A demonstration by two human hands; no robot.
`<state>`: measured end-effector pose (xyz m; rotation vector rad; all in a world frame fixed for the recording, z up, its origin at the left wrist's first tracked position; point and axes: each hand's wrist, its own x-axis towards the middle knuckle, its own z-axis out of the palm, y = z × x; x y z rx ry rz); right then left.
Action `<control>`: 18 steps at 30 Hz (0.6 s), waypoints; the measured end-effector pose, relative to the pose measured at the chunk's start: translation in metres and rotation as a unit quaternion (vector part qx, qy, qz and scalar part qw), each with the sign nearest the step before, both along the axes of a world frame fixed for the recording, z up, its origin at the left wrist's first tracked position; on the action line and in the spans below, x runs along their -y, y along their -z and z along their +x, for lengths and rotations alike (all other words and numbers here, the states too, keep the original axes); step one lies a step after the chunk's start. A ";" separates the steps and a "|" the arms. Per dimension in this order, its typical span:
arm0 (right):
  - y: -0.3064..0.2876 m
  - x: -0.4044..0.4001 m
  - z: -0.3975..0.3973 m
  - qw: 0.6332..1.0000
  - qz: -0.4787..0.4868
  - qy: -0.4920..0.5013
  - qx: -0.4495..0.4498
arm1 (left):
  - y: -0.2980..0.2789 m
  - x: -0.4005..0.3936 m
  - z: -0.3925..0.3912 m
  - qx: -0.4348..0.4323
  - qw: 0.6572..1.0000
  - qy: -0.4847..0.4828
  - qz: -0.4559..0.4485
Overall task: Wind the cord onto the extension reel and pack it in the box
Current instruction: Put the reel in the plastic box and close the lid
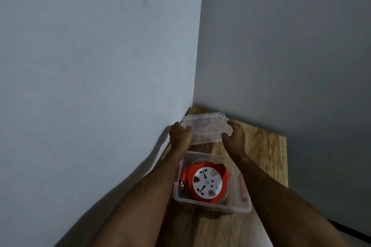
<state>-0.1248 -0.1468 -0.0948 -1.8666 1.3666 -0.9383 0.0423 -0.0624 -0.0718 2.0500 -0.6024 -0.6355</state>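
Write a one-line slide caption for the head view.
Both hands, left hand and right hand, hold the clear lid beyond the open box, reel already inside.

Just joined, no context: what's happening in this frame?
A person is packing up an extension reel. The red and white reel already lies inside the clear plastic box on the wooden table, its plug tucked at the left side. Both hands are on the clear lid, which is beyond the box near the wall corner: the left hand grips its left edge, the right hand its right edge. The box is still open; the lid is not on yet.
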 end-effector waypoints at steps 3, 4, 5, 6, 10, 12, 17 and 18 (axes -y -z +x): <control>0.018 0.030 0.012 0.999 0.030 0.004 -0.010 | 0.017 0.020 0.018 -0.045 0.998 0.013 0.050; 0.022 0.039 0.015 0.999 0.040 0.002 -0.013 | 0.023 0.026 0.024 -0.055 0.996 0.019 0.065; 0.026 0.049 0.018 0.999 0.049 0.000 -0.016 | 0.030 0.034 0.031 -0.069 0.995 0.020 0.071; 0.026 0.056 0.020 0.998 0.060 0.000 -0.021 | 0.035 0.040 0.036 -0.086 0.993 0.020 0.072; 0.046 0.087 0.026 0.995 0.091 0.012 -0.048 | 0.057 0.064 0.047 -0.097 0.990 0.035 0.093; 0.058 0.099 0.025 0.993 0.104 0.024 -0.058 | 0.064 0.072 0.047 -0.104 0.992 0.032 0.067; 0.066 0.105 0.029 0.990 0.117 0.036 -0.065 | 0.097 0.087 0.047 -0.127 0.991 0.011 0.036; 0.068 0.107 0.030 0.990 0.116 0.037 -0.069 | 0.110 0.092 0.049 -0.126 0.991 0.006 0.033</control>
